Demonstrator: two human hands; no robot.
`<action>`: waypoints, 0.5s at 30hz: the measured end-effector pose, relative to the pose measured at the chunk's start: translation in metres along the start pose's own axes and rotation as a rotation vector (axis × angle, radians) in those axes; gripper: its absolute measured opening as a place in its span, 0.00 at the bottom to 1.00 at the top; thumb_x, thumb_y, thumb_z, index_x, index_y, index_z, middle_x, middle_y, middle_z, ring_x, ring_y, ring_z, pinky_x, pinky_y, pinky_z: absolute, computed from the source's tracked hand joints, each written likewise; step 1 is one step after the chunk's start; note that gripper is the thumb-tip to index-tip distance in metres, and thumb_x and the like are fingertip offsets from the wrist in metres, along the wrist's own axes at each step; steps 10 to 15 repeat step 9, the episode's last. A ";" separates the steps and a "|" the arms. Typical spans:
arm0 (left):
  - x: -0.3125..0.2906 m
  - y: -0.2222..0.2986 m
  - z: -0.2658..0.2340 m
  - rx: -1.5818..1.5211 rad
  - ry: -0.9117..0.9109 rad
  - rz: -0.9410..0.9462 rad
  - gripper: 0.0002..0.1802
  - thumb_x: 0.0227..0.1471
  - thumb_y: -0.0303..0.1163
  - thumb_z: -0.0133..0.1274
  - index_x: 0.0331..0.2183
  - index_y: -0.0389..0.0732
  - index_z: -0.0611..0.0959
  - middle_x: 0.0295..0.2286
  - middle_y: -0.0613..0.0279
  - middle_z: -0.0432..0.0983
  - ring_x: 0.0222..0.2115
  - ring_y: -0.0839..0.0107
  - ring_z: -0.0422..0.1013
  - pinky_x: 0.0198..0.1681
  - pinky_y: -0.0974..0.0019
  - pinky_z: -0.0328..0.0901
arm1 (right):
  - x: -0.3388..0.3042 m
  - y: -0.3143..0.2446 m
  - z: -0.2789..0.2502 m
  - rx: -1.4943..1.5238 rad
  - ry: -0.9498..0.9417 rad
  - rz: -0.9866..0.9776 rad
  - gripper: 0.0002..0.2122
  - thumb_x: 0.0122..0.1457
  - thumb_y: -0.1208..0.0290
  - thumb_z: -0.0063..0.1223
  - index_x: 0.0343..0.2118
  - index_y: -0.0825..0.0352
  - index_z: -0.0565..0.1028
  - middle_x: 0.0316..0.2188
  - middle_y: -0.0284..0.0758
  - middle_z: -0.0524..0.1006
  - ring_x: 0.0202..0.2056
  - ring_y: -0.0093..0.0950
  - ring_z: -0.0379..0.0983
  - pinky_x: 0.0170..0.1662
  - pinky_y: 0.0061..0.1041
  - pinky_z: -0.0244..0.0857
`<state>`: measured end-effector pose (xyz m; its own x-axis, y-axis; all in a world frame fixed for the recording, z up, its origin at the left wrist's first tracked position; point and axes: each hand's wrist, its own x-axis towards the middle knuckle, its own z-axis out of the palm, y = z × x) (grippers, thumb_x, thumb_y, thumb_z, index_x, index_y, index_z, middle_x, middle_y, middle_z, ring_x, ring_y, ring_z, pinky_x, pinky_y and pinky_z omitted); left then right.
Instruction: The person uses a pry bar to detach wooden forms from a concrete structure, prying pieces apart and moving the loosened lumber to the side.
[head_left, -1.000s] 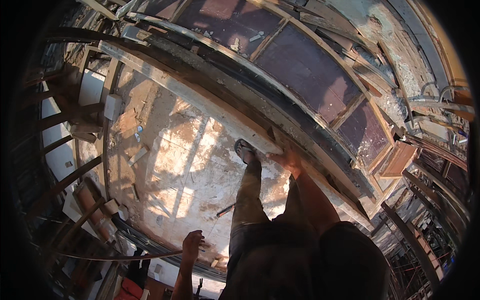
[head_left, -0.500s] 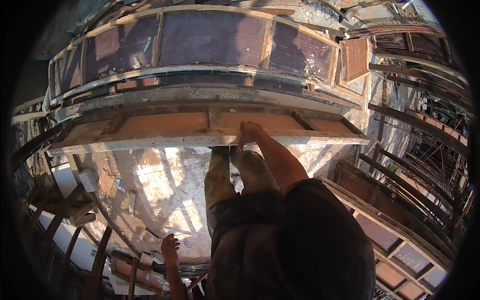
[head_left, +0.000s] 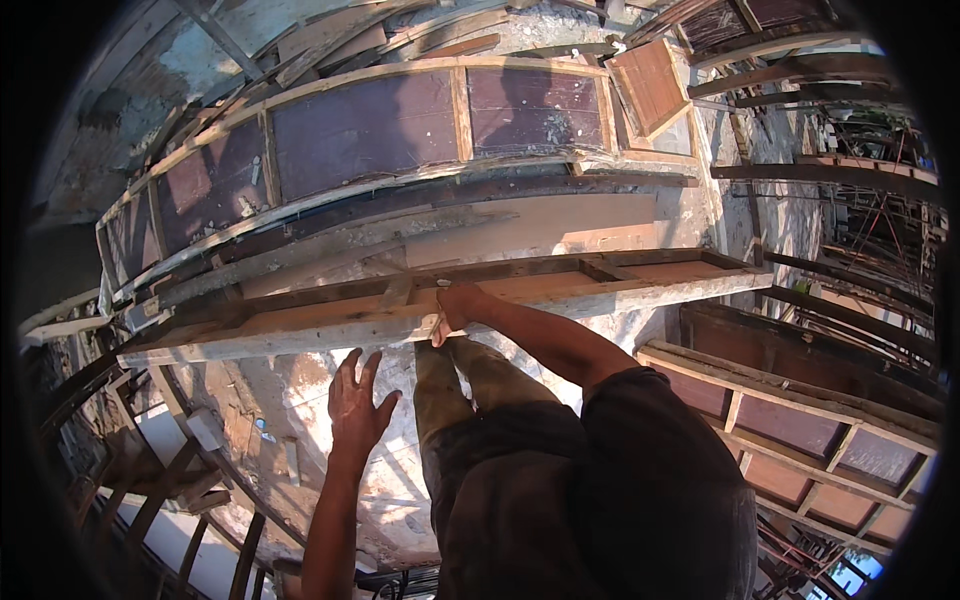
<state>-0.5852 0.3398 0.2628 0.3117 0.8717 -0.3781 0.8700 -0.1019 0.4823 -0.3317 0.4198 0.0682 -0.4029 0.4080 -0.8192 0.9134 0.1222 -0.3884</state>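
Note:
A long timber-framed formwork panel [head_left: 560, 298] with an orange-brown board face lies crosswise before my legs, its near beam raised on edge. My right hand [head_left: 458, 308] is closed around that near beam, close to the panel's middle, with fingers over the top edge and the thumb on the near side. Just short of the same beam, to the left, my left hand [head_left: 360, 405] hangs in the air with its fingers spread. Nothing is in it, and a gap shows between it and the wood.
Beyond lies a larger framed panel [head_left: 360, 130] with dark purplish board and bits of debris. A small brown board [head_left: 650, 88] leans at its right end. More framed panels [head_left: 790, 430] are stacked at right. Dark timbers [head_left: 150, 470] crowd the left; a pale block [head_left: 205, 428] sits nearby.
My left hand has come up and forward from low on the left toward the near beam. The view has turned, and the panel now slants up to the right, still in my right hand.

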 end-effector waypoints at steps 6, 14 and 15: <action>0.076 0.043 0.029 -0.254 -0.306 0.151 0.37 0.57 0.61 0.46 0.58 0.46 0.72 0.60 0.47 0.62 0.61 0.48 0.58 0.63 0.46 0.52 | -0.086 -0.053 -0.005 0.031 0.109 -0.161 0.46 0.38 0.34 0.65 0.56 0.64 0.71 0.57 0.49 0.71 0.58 0.41 0.69 0.58 0.42 0.65; 0.106 0.063 0.018 -0.195 -0.713 0.005 0.40 0.57 0.66 0.41 0.61 0.49 0.70 0.63 0.46 0.58 0.64 0.53 0.54 0.65 0.54 0.51 | -0.109 -0.058 -0.011 -0.105 0.355 -0.131 0.42 0.40 0.34 0.63 0.56 0.59 0.73 0.57 0.50 0.71 0.59 0.41 0.67 0.58 0.42 0.65; 0.106 0.063 0.018 -0.195 -0.713 0.005 0.40 0.57 0.66 0.41 0.61 0.49 0.70 0.63 0.46 0.58 0.64 0.53 0.54 0.65 0.54 0.51 | -0.109 -0.058 -0.011 -0.105 0.355 -0.131 0.42 0.40 0.34 0.63 0.56 0.59 0.73 0.57 0.50 0.71 0.59 0.41 0.67 0.58 0.42 0.65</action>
